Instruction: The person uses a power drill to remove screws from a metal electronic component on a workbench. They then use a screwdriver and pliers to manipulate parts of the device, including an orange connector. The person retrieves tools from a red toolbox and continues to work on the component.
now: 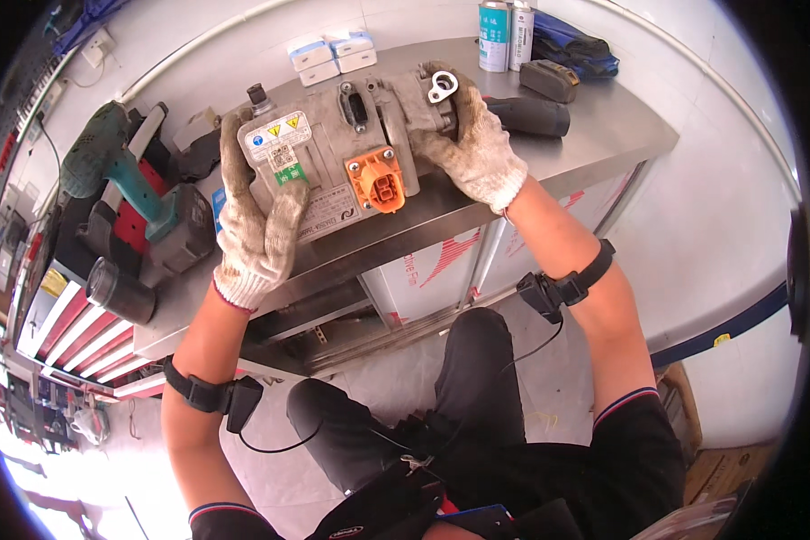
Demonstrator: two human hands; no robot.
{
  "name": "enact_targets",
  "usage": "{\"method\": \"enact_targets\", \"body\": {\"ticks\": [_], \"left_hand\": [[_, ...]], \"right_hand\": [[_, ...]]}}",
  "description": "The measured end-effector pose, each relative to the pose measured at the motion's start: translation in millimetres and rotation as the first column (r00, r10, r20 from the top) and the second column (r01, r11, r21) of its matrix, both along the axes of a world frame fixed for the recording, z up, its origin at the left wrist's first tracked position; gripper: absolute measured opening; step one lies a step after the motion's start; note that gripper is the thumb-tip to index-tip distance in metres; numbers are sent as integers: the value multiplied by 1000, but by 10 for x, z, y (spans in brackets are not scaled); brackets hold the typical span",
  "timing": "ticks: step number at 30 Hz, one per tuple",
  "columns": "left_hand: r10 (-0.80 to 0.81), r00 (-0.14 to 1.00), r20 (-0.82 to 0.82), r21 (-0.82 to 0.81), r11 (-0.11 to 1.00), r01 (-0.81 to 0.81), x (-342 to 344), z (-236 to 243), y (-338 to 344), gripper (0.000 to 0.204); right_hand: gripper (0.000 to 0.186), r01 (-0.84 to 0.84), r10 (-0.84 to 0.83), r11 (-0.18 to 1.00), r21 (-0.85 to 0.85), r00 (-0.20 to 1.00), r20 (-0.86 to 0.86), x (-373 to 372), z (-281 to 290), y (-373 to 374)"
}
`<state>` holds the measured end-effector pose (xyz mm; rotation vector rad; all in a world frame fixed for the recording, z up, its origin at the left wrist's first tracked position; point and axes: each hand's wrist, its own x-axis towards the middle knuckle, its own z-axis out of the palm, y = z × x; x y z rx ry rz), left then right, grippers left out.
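Both my gloved hands hold a grey metal electric compressor (pixel 328 148) over the front part of the steel workbench (pixel 616 135). Around its left end wraps my left hand (pixel 256 229), with fingertips on the labelled face. My right hand (pixel 477 157) grips the opposite end, beside a pale metal mounting eye (pixel 442 86). An orange socket (pixel 378 180) faces me on the housing, and a black connector (pixel 355 110) sits higher up. White labels with warning triangles (pixel 277 130) and a green sticker (pixel 290 175) mark its left side. The gloves are dirty white knit; the compressor's underside is hidden.
Left on the bench stand a teal cordless drill (pixel 135 175) and a dark jar (pixel 121 290). Small white boxes (pixel 333 58) lie at the back. Spray cans (pixel 493 36), a battery pack (pixel 549 81) and a black cylindrical tool (pixel 533 117) are on the right.
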<state>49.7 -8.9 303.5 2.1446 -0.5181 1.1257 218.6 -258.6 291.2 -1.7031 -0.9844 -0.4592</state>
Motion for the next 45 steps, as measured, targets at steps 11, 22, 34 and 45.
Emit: {"method": "enact_targets", "body": {"ticks": [11,22,34,45], "left_hand": [[71,995,-76,142,988,-60,-118,-92,60,96],[108,992,-59,109,989,-101,-165,-61,41,92],[131,978,-163,6,991,-132,-320,13,-65,110],[101,987,-127,-51,993,-108,-320,-70,-109,96]], "right_hand": [[99,-32,33,998,-59,999,5,-139,-32,-123],[62,89,-90,987,136,996,-2,224,103,-650],[64,482,-254,277,-831,871,420,681,486,-352],[44,760,-350,400,-511,643,682,396,469,-758]]}}
